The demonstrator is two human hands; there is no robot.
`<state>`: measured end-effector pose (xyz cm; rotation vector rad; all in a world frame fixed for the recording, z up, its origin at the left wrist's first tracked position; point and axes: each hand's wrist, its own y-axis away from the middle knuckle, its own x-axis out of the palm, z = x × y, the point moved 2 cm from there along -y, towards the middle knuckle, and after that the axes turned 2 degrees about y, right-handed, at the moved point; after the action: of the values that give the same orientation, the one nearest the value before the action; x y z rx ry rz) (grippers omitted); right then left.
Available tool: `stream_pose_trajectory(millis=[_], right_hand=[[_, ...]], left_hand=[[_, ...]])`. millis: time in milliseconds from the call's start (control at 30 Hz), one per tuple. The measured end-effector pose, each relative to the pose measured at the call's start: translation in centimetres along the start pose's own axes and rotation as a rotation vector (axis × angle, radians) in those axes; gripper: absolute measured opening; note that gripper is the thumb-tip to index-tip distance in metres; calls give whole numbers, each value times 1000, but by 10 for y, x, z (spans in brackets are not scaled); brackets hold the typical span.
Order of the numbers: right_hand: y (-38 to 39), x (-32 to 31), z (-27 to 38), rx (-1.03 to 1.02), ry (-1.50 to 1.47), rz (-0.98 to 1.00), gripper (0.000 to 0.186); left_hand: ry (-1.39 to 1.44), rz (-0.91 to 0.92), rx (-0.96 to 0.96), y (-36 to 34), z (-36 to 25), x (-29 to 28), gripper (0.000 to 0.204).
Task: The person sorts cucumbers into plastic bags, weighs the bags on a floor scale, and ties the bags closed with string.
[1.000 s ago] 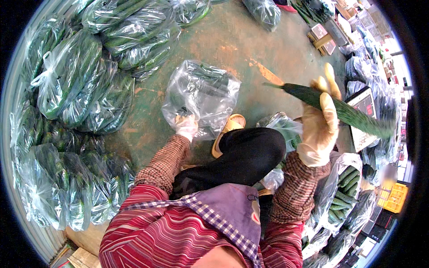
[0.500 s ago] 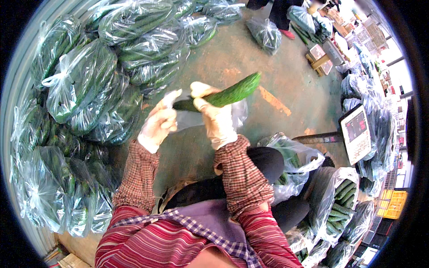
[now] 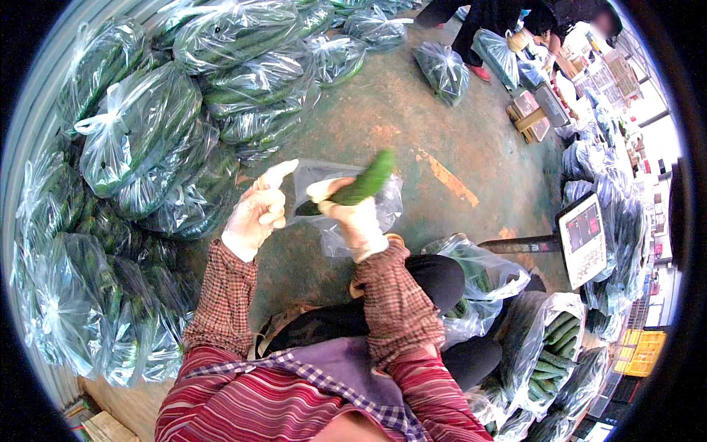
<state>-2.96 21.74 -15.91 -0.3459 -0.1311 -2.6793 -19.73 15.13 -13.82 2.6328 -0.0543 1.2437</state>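
Note:
My right hand (image 3: 353, 221), in a white glove, is closed round a green cucumber (image 3: 374, 175); the far end sticks up past the fingers and is blurred. A clear plastic bag (image 3: 313, 173) spreads between and behind my hands, down to the right hand's far side. To the left, my gloved left hand (image 3: 254, 215) has its fingers curled and its thumb and forefinger at the bag's edge. The cucumber's darker near end lies against the bag, between the two hands.
Tied bags of cucumbers (image 3: 140, 132) are piled along the left wall. An opened bag of cucumbers (image 3: 556, 346) and a scale display (image 3: 582, 239) stand at my right, with a partly filled bag (image 3: 479, 280) by my knee. A person (image 3: 471, 37) bends at the far right.
The cucumber has tilted more upright and shifted left in my right hand, which has lowered slightly. More of the bag shows between my hands. The far person has bent into view.

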Motion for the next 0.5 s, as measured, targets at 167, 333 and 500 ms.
stream_pose_trajectory(millis=[167,333,500], right_hand=[[-18,-20,-74,208,215,-31,28],[-29,-91,-130,-153,923,-213,12],[-1,-45,-73,95,1768,37,21]], left_hand=[[21,-17,41,10,-13,-20,56],[88,19,28,6,-21,-20,55],[76,10,-20,13,-23,-25,54]])
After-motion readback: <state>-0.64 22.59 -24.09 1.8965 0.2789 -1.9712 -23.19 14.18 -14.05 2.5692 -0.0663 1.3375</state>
